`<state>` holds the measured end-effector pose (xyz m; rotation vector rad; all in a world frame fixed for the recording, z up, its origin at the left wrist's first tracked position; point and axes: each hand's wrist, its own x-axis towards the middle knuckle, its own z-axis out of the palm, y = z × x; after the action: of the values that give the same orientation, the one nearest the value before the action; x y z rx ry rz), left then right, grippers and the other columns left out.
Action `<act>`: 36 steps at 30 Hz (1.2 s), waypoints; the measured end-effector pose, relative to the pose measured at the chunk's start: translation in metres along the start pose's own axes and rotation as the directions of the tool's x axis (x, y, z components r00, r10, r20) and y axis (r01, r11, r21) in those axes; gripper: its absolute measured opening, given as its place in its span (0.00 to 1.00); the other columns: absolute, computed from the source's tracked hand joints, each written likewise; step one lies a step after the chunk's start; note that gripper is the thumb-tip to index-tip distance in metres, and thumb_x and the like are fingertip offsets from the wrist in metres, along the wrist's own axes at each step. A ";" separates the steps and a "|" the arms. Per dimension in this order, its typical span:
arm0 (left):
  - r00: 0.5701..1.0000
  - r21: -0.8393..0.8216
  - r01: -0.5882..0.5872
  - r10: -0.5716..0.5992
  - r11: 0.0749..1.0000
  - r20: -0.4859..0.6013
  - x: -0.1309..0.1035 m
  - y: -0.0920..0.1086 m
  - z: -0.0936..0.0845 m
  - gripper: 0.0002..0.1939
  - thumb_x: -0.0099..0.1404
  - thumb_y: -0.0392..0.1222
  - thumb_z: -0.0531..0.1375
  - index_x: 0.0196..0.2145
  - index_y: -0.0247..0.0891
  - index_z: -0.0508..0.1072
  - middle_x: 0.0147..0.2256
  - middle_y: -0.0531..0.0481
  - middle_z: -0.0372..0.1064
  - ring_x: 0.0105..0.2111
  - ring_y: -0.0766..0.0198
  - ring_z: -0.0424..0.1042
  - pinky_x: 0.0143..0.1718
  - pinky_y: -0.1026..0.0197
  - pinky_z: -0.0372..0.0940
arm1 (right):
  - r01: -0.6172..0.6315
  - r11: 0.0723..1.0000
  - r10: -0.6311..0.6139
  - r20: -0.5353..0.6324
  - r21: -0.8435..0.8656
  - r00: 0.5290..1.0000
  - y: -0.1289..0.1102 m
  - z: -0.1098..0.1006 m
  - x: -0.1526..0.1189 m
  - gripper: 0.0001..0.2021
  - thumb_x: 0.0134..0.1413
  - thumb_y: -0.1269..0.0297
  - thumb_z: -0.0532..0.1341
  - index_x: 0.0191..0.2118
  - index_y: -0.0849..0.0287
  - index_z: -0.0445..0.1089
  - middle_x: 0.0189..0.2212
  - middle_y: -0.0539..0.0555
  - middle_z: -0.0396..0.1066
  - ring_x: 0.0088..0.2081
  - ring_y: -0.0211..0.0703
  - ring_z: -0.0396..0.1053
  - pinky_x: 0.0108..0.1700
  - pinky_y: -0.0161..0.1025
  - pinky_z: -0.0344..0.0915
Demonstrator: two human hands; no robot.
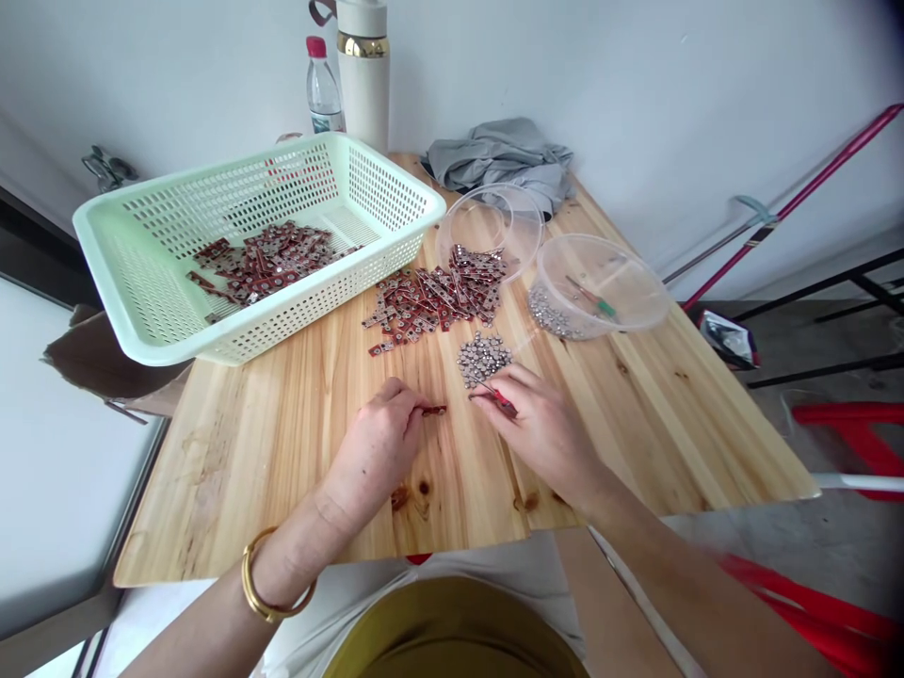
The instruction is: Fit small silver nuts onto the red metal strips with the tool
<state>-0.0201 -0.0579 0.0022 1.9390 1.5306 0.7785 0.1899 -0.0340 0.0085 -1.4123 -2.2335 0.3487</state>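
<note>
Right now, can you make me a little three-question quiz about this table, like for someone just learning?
1. True or false: the green basket holds small red pieces.
2. Which hand pinches a small red piece against the table? A) left hand B) right hand
3. Fill in: the loose heap of silver parts lies just in front of the ____ hand.

Key:
1. True: red pieces lie on the basket floor.
2. A. The right hand holds a thin red-handled tool.
3. Right.
</note>
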 end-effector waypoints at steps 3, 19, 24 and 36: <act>1.000 0.018 0.010 -0.010 1.000 0.021 -0.001 0.002 -0.001 0.14 0.63 0.26 0.55 0.39 0.36 0.78 0.38 0.47 0.71 0.37 0.61 0.74 0.43 0.59 0.70 | -0.027 0.999 0.029 0.052 -0.034 0.998 0.001 0.004 0.000 0.05 0.62 0.68 0.57 0.36 0.57 0.71 0.37 0.53 0.70 0.38 0.43 0.71 0.42 0.41 0.66; 0.993 0.087 0.027 -0.037 0.996 0.109 0.002 -0.003 -0.011 0.11 0.66 0.33 0.59 0.42 0.43 0.78 0.37 0.51 0.73 0.38 0.61 0.74 0.44 0.59 0.68 | 0.196 0.978 -0.193 0.052 -0.071 0.980 -0.026 0.024 0.011 0.08 0.63 0.70 0.55 0.33 0.59 0.69 0.32 0.53 0.68 0.33 0.41 0.68 0.34 0.37 0.60; 0.995 0.138 0.029 -0.041 0.990 0.089 0.004 -0.006 -0.011 0.07 0.65 0.34 0.60 0.37 0.40 0.78 0.33 0.51 0.73 0.35 0.61 0.74 0.38 0.60 0.67 | 0.232 0.962 -0.228 0.042 -0.146 0.973 -0.028 0.026 0.006 0.10 0.65 0.69 0.53 0.34 0.59 0.70 0.33 0.53 0.69 0.34 0.40 0.69 0.35 0.36 0.60; 0.993 0.166 0.050 -0.066 0.985 0.095 0.005 -0.008 -0.008 0.08 0.65 0.34 0.57 0.34 0.39 0.77 0.32 0.51 0.72 0.33 0.62 0.72 0.34 0.61 0.63 | 0.297 0.927 -0.288 0.071 -0.231 0.955 -0.036 0.028 -0.005 0.11 0.65 0.73 0.52 0.38 0.60 0.73 0.32 0.53 0.72 0.32 0.39 0.70 0.34 0.37 0.63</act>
<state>-0.0300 -0.0510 0.0024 2.0073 1.6259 0.5373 0.1492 -0.0533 -0.0007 -1.1622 -2.5389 0.0023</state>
